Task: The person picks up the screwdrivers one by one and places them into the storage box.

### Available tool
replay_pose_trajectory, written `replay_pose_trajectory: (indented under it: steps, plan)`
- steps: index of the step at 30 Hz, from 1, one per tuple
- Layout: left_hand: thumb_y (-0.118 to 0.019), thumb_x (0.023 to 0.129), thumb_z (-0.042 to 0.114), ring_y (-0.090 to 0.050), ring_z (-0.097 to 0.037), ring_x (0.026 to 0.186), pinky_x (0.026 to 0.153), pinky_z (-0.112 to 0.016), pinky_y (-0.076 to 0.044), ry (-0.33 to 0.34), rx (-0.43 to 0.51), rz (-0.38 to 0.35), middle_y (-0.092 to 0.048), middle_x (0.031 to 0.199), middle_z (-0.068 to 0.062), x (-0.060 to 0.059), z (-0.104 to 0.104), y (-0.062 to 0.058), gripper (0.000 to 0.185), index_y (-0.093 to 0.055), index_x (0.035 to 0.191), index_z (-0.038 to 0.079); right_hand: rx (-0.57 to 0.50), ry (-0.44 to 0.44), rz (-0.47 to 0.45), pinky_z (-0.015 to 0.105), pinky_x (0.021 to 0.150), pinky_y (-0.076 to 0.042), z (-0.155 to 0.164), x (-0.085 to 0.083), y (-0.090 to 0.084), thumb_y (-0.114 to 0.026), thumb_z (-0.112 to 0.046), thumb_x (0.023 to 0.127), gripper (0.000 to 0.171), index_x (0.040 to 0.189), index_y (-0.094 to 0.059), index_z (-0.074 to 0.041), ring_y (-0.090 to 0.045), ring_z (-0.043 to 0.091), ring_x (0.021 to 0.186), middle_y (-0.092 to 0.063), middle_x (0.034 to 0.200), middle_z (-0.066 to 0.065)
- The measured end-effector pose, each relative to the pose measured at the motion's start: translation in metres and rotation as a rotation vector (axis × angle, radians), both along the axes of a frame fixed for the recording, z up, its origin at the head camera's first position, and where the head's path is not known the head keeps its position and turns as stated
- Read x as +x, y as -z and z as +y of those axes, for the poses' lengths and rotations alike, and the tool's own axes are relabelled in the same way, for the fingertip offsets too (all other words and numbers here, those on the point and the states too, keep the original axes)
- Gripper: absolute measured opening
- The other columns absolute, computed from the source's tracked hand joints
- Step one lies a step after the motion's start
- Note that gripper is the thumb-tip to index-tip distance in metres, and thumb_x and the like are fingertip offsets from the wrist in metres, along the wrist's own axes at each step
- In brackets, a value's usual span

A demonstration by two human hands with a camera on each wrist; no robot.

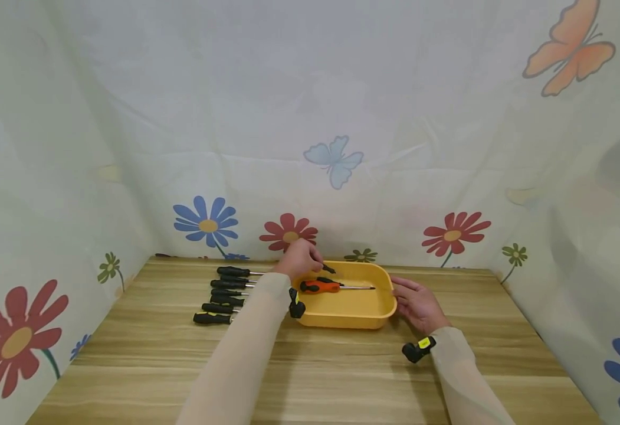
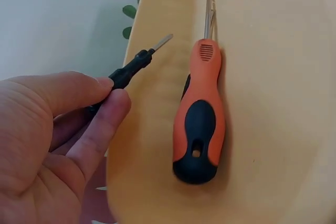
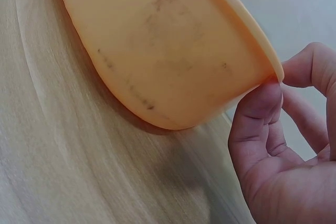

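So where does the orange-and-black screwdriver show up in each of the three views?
Head: orange-and-black screwdriver lies inside the yellow tray, centre of the picture, shaft pointing right.
Left wrist: it fills the middle, handle nearest the camera, shaft pointing up.
Right wrist: not in it; only the tray's outer wall shows.
Shared landmark: the yellow tray.

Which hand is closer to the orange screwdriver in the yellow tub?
Left. The left hand hovers just over the orange screwdriver's handle; the right hand rests at the tub's far end.

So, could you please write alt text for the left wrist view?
The left hand pinches a small black screwdriver above the edge of a yellow tray. An orange and black screwdriver lies inside the tray.
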State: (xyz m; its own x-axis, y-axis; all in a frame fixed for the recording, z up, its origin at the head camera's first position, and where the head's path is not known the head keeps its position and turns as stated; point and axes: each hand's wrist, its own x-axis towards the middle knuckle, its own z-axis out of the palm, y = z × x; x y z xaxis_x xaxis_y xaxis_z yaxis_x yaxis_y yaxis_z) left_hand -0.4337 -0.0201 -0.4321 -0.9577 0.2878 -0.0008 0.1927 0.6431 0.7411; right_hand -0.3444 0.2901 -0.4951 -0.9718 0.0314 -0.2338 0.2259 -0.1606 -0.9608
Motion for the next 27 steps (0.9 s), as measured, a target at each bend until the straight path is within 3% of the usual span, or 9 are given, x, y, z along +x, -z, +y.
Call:
replay_pose_trajectory:
  steps: [6,12,20,27]
  plan:
    - [-0.080,0.085,0.004,-0.062,-0.020,0.081,0.079,-0.032,-0.060,-0.003,-0.031,0.032,-0.074,0.086,-0.002,-0.004,0.008,0.009,0.007,-0.081,0.081,0.009,0.011,-0.004,-0.002,0.030,0.079,-0.062,0.000,0.000,0.000,-0.062,-0.006,0.101,0.049,0.149,-0.052,-0.005,-0.070,0.017,0.091,-0.071,0.127,0.010]
    - [-0.081,0.084,0.004,-0.063,-0.020,0.081,0.081,-0.034,-0.061,-0.014,-0.060,0.002,-0.073,0.085,-0.002,-0.006,0.016,0.012,0.006,-0.082,0.084,0.010,0.004,0.005,-0.007,0.030,0.080,-0.062,0.001,-0.001,0.001,-0.063,-0.006,0.101,0.049,0.148,-0.053,-0.005,-0.070,0.017,0.090,-0.073,0.122,0.007]
    - [-0.083,0.085,0.007,-0.061,-0.019,0.082,0.084,-0.035,-0.060,-0.007,-0.215,0.070,-0.071,0.085,-0.001,-0.001,0.023,0.013,0.006,-0.081,0.080,0.010,-0.001,0.005,-0.006,0.030,0.079,-0.062,0.000,-0.002,0.001,-0.062,-0.005,0.100,0.049,0.148,-0.053,-0.005,-0.070,0.019,0.091,-0.073,0.122,0.008]
    - [-0.082,0.085,0.004,-0.061,-0.018,0.084,0.088,-0.035,-0.060,0.020,-0.253,0.089,-0.073,0.089,0.000,-0.001,0.025,0.018,0.006,-0.083,0.087,0.010,-0.008,0.005,-0.002,0.030,0.080,-0.062,0.000,0.000,-0.001,-0.062,-0.006,0.101,0.049,0.149,-0.052,-0.004,-0.070,0.018,0.091,-0.073,0.121,0.006]
